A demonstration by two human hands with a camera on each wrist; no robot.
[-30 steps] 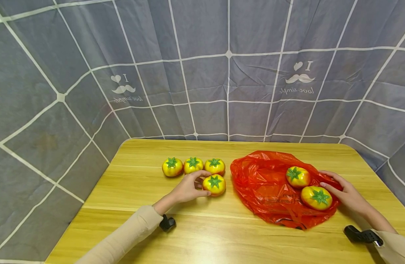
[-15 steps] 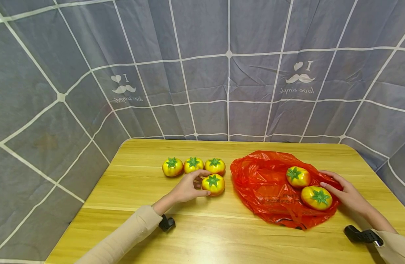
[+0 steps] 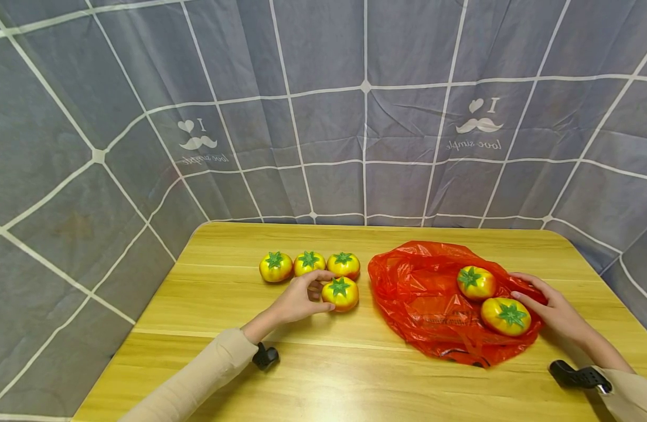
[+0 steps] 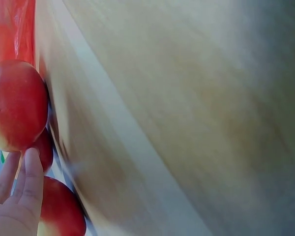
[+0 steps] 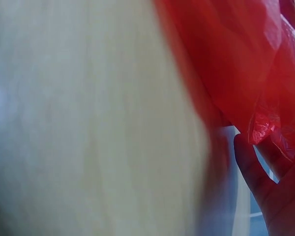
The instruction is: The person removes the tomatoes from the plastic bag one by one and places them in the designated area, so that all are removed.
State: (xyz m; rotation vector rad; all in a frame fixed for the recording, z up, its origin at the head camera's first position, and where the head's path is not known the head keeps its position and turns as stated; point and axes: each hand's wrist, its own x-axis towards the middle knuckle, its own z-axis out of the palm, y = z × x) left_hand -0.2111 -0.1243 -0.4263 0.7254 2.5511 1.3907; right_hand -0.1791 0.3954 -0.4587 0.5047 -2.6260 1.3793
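Note:
My left hand [image 3: 299,300] holds a yellow-and-red tomato with a green star-shaped top [image 3: 341,293], thumb on its near side and fingers on its far side. In the left wrist view, this tomato [image 4: 17,105] sits at the fingertips; whether it touches the table cannot be made out. Just behind it, three similar tomatoes [image 3: 275,267] stand in a row. My right hand [image 3: 552,309] grips the right edge of a spread red plastic bag [image 3: 418,293], which also shows in the right wrist view. Two tomatoes [image 3: 505,316] lie on the bag beside that hand.
A light wooden table [image 3: 323,369] carries everything. A grey curtain with white lines [image 3: 323,129] hangs behind its back edge and along the sides. Black straps [image 3: 579,375] sit at both wrists.
The tomato in my left hand has shifted slightly left and toward the back with the hand. My right hand, the bag and the other tomatoes have stayed put.

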